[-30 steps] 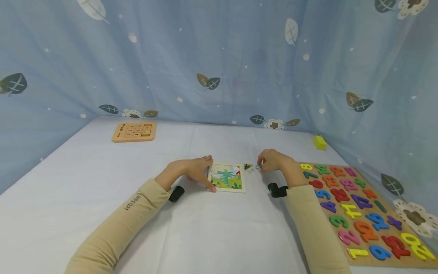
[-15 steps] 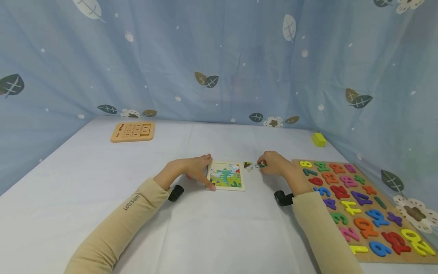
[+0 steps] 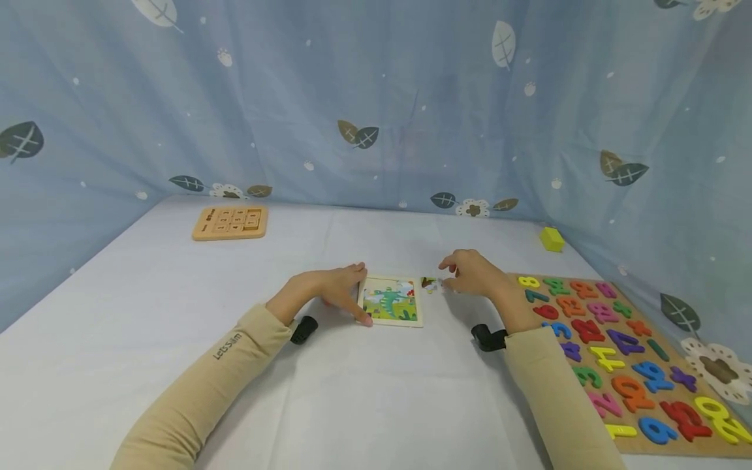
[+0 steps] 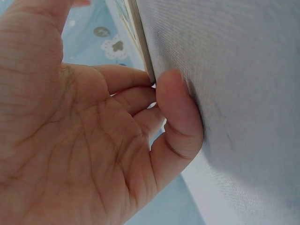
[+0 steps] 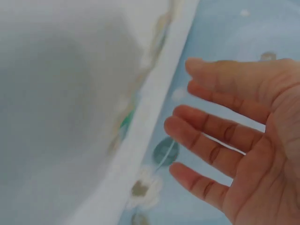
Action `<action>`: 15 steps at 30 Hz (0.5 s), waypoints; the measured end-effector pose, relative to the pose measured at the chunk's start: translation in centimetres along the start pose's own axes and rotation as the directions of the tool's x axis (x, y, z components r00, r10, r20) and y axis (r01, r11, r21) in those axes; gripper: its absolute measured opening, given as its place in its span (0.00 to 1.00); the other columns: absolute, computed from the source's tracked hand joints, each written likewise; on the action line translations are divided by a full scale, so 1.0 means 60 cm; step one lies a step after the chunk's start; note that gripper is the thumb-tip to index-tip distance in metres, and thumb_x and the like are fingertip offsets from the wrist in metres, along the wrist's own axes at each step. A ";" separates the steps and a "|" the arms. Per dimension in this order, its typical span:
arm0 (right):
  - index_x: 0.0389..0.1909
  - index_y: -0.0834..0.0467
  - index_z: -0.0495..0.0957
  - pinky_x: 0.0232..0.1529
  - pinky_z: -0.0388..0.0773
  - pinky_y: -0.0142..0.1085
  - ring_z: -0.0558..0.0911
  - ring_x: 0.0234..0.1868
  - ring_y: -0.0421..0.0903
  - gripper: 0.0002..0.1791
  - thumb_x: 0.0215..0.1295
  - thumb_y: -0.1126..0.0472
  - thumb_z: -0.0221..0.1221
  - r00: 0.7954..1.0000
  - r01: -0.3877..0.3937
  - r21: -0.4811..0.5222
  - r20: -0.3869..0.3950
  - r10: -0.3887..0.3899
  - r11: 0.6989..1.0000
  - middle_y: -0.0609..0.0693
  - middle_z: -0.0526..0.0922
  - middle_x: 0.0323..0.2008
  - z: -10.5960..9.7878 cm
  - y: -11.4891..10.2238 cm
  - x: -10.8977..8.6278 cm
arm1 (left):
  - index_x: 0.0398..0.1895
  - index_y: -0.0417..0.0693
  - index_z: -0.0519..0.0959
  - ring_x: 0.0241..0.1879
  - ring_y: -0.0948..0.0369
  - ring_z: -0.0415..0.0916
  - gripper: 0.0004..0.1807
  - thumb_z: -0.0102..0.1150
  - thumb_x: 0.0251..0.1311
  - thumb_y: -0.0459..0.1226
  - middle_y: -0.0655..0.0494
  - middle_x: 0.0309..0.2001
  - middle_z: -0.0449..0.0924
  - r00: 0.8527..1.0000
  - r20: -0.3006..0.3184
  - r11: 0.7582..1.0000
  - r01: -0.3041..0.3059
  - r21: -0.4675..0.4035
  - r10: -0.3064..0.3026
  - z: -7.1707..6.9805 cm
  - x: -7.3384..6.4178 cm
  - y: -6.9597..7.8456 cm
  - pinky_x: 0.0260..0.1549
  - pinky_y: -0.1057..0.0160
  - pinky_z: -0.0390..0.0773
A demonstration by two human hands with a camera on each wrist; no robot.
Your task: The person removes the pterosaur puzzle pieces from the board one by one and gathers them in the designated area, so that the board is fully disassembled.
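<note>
In the head view a small wooden jigsaw puzzle (image 3: 390,301) with a green dinosaur picture lies flat on the white table, with a bare strip in its tray along the top. My left hand (image 3: 337,294) holds the tray's left side, thumb at the lower corner and index finger at the upper. Up close, its curled fingers (image 4: 133,98) meet the tray's edge (image 4: 140,40). To the right lie loose puzzle pieces (image 3: 428,284). Just beyond them hovers my right hand (image 3: 472,273), its fingers spread and nothing between them. A blurred green-marked piece (image 5: 125,123) lies below its fingertips in the right wrist view.
A number board (image 3: 611,352) with coloured numerals lies at the right, partly under my right forearm. A wooden sliding number puzzle (image 3: 230,223) sits at the back left. A yellow block (image 3: 551,239) stands at the back right, near the blue curtain (image 3: 399,98).
My right hand pinched a green-marked puzzle piece half a second ago; now its thumb and fingers have parted and it has risen slightly. The left hand stays on the tray.
</note>
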State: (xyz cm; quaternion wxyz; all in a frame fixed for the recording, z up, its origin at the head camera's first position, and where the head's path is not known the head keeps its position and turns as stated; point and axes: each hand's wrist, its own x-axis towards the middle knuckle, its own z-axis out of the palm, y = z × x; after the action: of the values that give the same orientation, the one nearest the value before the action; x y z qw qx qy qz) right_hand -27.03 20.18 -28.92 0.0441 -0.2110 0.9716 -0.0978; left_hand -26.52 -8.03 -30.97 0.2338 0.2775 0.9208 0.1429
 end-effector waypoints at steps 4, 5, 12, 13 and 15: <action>0.53 0.65 0.79 0.44 0.79 0.43 0.80 0.44 0.54 0.19 0.62 0.63 0.62 0.995 0.097 0.042 -0.004 -0.097 0.994 0.62 0.81 0.45 -0.008 -0.045 0.014 | 0.76 0.37 0.40 0.77 0.50 0.31 0.63 0.67 0.50 0.58 0.44 0.78 0.32 1.000 -0.009 1.000 0.010 -0.006 -0.010 0.000 -0.001 0.000 0.75 0.50 0.42; 0.53 0.65 0.79 0.45 0.79 0.43 0.79 0.44 0.53 0.19 0.62 0.62 0.62 0.994 0.112 0.050 0.003 -0.112 0.992 0.62 0.81 0.45 -0.008 -0.057 0.019 | 0.76 0.37 0.40 0.77 0.50 0.31 0.63 0.67 0.50 0.58 0.44 0.78 0.32 1.000 -0.010 1.000 0.012 -0.008 -0.012 0.000 -0.001 0.000 0.75 0.50 0.42; 0.47 0.62 0.82 0.42 0.78 0.40 0.77 0.41 0.48 0.14 0.63 0.61 0.62 0.985 0.111 0.030 0.130 -0.114 0.993 0.57 0.81 0.43 0.002 -0.103 0.052 | 0.76 0.38 0.41 0.77 0.52 0.33 0.63 0.68 0.49 0.59 0.45 0.78 0.33 1.000 -0.018 1.000 0.025 -0.012 -0.025 0.001 0.003 0.001 0.75 0.51 0.44; 0.47 0.61 0.82 0.42 0.78 0.39 0.77 0.41 0.48 0.13 0.63 0.61 0.62 0.985 0.090 0.020 0.147 -0.092 0.996 0.56 0.81 0.43 0.005 -0.105 0.056 | 0.76 0.38 0.41 0.77 0.52 0.33 0.63 0.68 0.49 0.59 0.45 0.78 0.33 1.000 -0.018 1.000 0.025 -0.013 -0.025 0.001 0.003 0.002 0.75 0.51 0.44; 0.46 0.61 0.82 0.41 0.77 0.38 0.76 0.40 0.47 0.12 0.63 0.61 0.62 0.984 0.055 0.002 0.168 -0.055 0.998 0.55 0.80 0.43 0.011 -0.106 0.061 | 0.76 0.38 0.41 0.77 0.52 0.32 0.64 0.68 0.48 0.59 0.45 0.78 0.33 0.999 -0.017 0.999 0.028 -0.016 -0.028 0.000 0.004 0.001 0.75 0.51 0.43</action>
State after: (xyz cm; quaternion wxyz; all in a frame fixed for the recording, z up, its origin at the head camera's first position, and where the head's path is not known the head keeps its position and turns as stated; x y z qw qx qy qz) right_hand -27.73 12.87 -28.40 0.1230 -0.2453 0.9583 -0.0793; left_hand -26.64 -7.84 -31.04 0.2300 0.2616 0.9254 0.1492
